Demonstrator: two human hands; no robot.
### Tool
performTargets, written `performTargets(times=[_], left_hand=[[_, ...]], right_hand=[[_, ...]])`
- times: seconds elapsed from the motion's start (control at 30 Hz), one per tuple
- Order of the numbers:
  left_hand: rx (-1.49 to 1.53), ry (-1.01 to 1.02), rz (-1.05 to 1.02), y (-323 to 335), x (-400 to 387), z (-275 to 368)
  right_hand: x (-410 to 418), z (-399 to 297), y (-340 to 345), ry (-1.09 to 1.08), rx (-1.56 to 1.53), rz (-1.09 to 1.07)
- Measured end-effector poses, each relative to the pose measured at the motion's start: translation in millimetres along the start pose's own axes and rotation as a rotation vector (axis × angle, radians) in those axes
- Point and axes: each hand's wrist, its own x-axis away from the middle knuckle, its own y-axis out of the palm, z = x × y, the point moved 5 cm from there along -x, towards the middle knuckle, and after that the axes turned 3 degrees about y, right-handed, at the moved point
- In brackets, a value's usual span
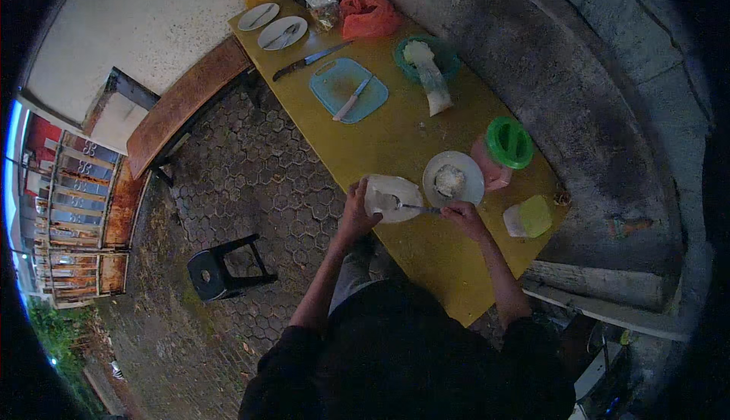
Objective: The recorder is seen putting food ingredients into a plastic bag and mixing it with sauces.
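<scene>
My left hand (359, 211) grips the left rim of a whitish oval bowl (408, 192) at the table's near edge. In my right hand (465, 218) is the handle of a metal spoon (419, 208), its head inside that bowl. Just beyond, a white round plate (475, 170) bears a pale, crumbly mound (450, 181). Behind the plate stands a pinkish container with a green lid (509, 142). A small tub with a yellow-green lid (536, 216) lies to the right of my right hand.
On the yellow table (456, 271) are a blue cutting board (328, 86) with a knife (353, 99), a larger knife (311, 60), two white plates with cutlery, a green basket (450, 66) with a plastic bag (434, 86), and a red bag (368, 15). A black stool (214, 277) stands on the paving.
</scene>
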Motion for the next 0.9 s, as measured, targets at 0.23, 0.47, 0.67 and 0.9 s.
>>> performTargets(times=[0.23,0.47,0.67,0.9], left_hand=[[-0.023,-0.025,0.005,-3.1,-3.2,0.4],[-0.003,-0.029,0.012,-7.5,-1.5,3.4],[0.017,-0.022,-0.024,-6.0,-1.5,2.0],[0.051,-0.052,0.015,-5.7,-1.0,-0.9]], right_hand=[[29.4,-4.1,-29.1,0.127,-0.096,0.132],[70.7,27.5,-83.5,0.103,-0.032,0.486],[87.2,2.4,-84.3,-0.113,0.653,0.609],[95.6,-8.1,-78.3,-0.248,0.789,0.789]])
